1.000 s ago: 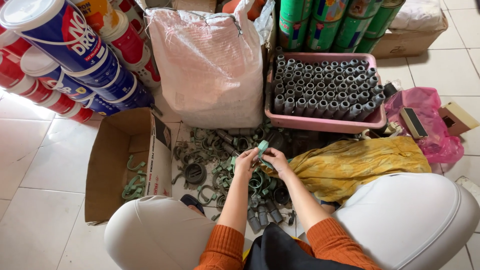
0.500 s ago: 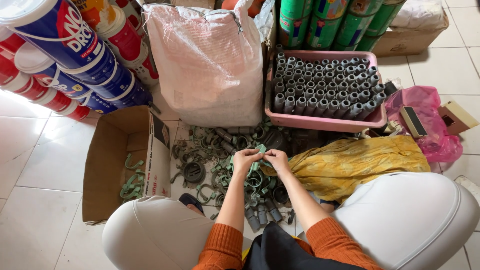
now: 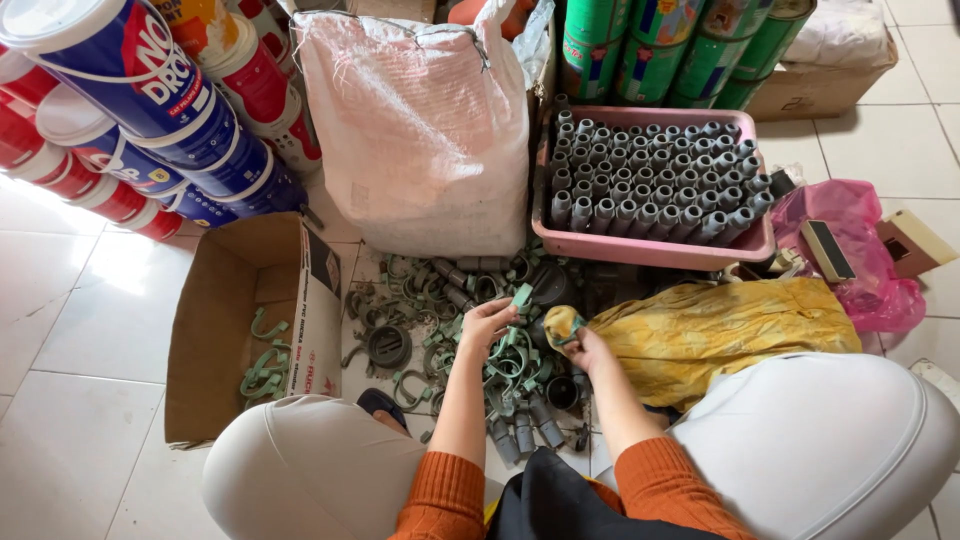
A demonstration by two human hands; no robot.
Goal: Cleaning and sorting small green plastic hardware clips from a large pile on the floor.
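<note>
Head view: left hand (image 3: 487, 322) grip clamped on green clip (image 3: 521, 296) (right hand's (image 3: 583, 345) grip unclear).

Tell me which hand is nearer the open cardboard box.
Left. The left hand holds a green clip over the pile of fittings, just right of the cardboard box. The right hand is farther right, gripping the yellow cloth, with the left hand between it and the box.

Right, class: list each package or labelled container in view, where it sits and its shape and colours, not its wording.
Paint buckets: top left, stacked on their sides, round, blue and red with white lids.
Green cans: top right, cylinders, green with coloured labels.
Open carton: left on floor, brown cardboard, printed side panel.
Woven sack: top centre, bulging, whitish pink.
Small box: far right, cream and dark.
</note>
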